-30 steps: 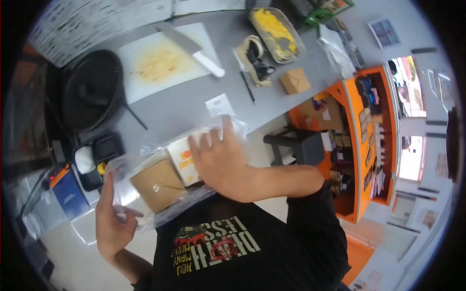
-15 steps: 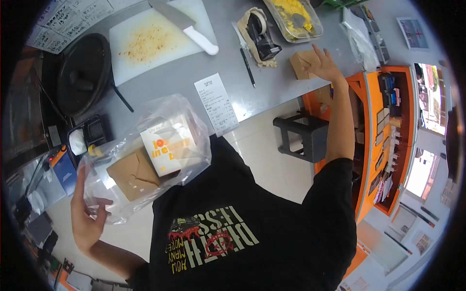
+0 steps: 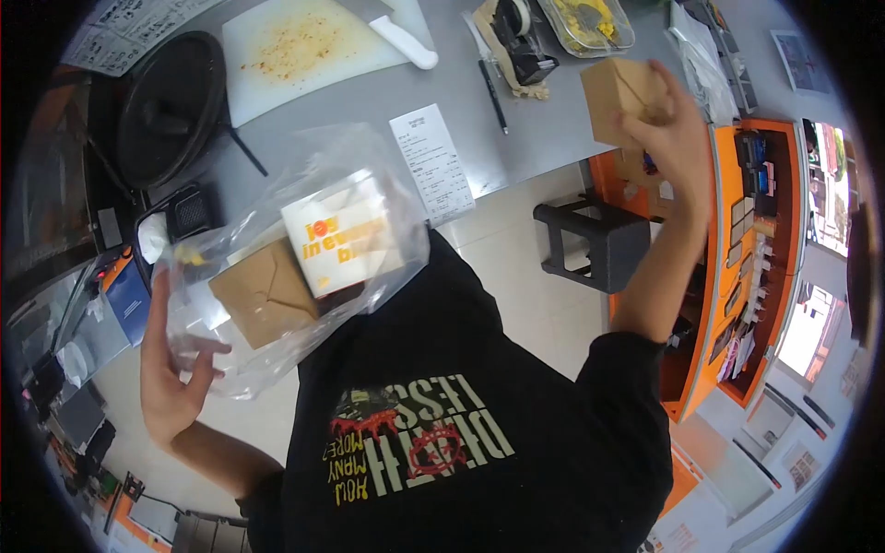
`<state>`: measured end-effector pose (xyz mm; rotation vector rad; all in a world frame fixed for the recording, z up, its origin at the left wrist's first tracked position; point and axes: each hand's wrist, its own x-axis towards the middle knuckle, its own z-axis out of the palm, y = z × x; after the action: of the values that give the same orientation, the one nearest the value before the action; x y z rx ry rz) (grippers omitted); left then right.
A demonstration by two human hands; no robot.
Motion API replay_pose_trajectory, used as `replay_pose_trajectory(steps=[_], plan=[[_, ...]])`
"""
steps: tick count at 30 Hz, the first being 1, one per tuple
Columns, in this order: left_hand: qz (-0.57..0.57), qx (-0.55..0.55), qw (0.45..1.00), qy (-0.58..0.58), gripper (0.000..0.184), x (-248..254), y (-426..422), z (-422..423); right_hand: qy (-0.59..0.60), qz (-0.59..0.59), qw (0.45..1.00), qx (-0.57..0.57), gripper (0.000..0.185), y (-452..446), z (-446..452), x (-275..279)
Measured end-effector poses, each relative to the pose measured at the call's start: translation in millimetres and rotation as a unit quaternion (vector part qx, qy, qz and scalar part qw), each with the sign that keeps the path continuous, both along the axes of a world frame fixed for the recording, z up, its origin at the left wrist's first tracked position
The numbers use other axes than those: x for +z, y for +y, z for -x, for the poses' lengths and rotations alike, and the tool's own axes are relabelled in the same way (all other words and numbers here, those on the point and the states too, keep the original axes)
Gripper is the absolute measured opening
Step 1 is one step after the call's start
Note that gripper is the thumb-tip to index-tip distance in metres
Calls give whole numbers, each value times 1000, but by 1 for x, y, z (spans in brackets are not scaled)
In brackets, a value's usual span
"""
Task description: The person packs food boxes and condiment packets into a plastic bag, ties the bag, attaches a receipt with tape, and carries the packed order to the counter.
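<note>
My left hand [image 3: 175,387] grips the side of a clear plastic bag [image 3: 318,152], fingers partly inside its opening. In the bag lie a brown cardboard takeaway box [image 3: 263,295] and a white box with orange and yellow lettering [image 3: 341,240], side by side. Out to the right, my right hand [image 3: 678,143] has its fingers and thumb around another brown takeaway box [image 3: 608,101], above the counter's edge. Between the two hands, a printed receipt [image 3: 431,166] lies on the counter near the bag.
On the metal counter [image 3: 346,111] are a white cutting board [image 3: 304,55] with crumbs, a white-handled knife [image 3: 406,43], a pen [image 3: 493,97], a tape dispenser [image 3: 530,60] and a tub of yellow food [image 3: 590,23]. A round black lid [image 3: 171,111] stands left. Below is a dark stool [image 3: 599,244].
My right hand has closed on the brown box at the right and raised it from the counter. The left hand keeps its hold on the bag. The view has shifted slightly.
</note>
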<state>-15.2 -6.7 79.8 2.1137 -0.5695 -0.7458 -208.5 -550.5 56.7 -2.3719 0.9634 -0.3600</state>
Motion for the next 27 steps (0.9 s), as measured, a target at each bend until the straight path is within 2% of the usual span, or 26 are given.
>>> replay_pose_trajectory(steps=[2, 4, 11, 13, 15, 18, 23, 25, 26, 27], plan=[[16, -5, 1000, -4, 97, -4, -3, -2, -117, -37, 987, 102, 84, 65, -13, 45], [44, -18, 999, 11, 97, -9, -8, -6, -227, -38, 942, 243, 78, 119, -31, 66], [107, -54, 992, 30, 91, -21, 0, -21, -169, -8, 858, 484, 81, 265, -109, 42], [134, -59, 988, 38, 92, -21, 7, -24, -86, 87, 834, 537, 83, 265, -106, 16], [140, -84, 986, 32, 94, -25, 13, -26, 23, 79, 829, 554, 86, 254, -100, 0], [121, -98, 988, -8, 97, -26, 12, -24, 9, 85, 837, 541, 93, 257, -91, -18], [144, -93, 985, 25, 97, -24, 17, -33, 33, 133, 864, 484, 103, 253, -82, -15], [140, -97, 985, 36, 96, -17, 12, -35, 59, 91, 878, 465, 103, 239, -83, -8], [139, -100, 984, 44, 96, -17, 6, -36, 85, 31, 881, 464, 102, 231, -82, -6], [134, -110, 985, -14, 94, -21, -1, -38, 110, -35, 881, 458, 101, 226, -79, -3]])
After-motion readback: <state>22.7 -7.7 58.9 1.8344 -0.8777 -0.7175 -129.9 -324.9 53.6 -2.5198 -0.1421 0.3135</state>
